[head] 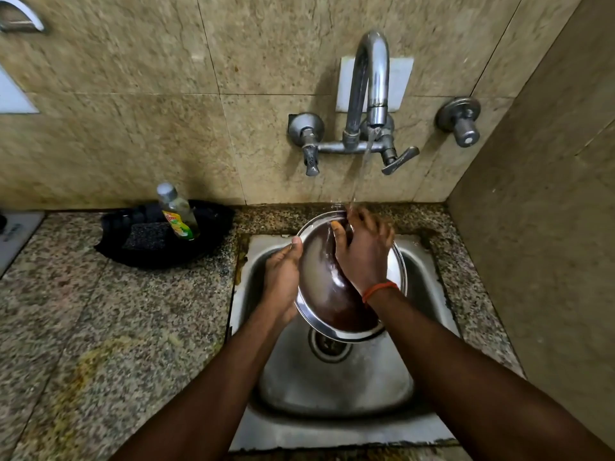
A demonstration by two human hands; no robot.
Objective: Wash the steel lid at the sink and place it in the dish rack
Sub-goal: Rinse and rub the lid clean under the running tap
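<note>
Item, rinsing: steel lid [327, 287] tilted over the sink [336, 387], our left hand [283, 277] gripping its rim, our right hand [364, 251] spread flat rubbing beneath the tap stream [361, 171]; we should turn it steadily.

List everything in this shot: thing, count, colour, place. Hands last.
Lid: one, steel, tilted over the sink under the water stream.
Sink: one, steel, set in the counter.
Tap: one, chrome, on the wall above the sink, running.
Valve: one, chrome, on the wall right of the tap.
Counter: one, speckled granite, left of the sink.
Tray: one, black, on the counter at the wall.
Bottle: one, clear with a yellow-green label, in the tray.
Scrubber: one, dark, in the tray.
Left hand: grip on the lid's left rim.
Right hand: on the lid's inner face, orange wristband.
</note>
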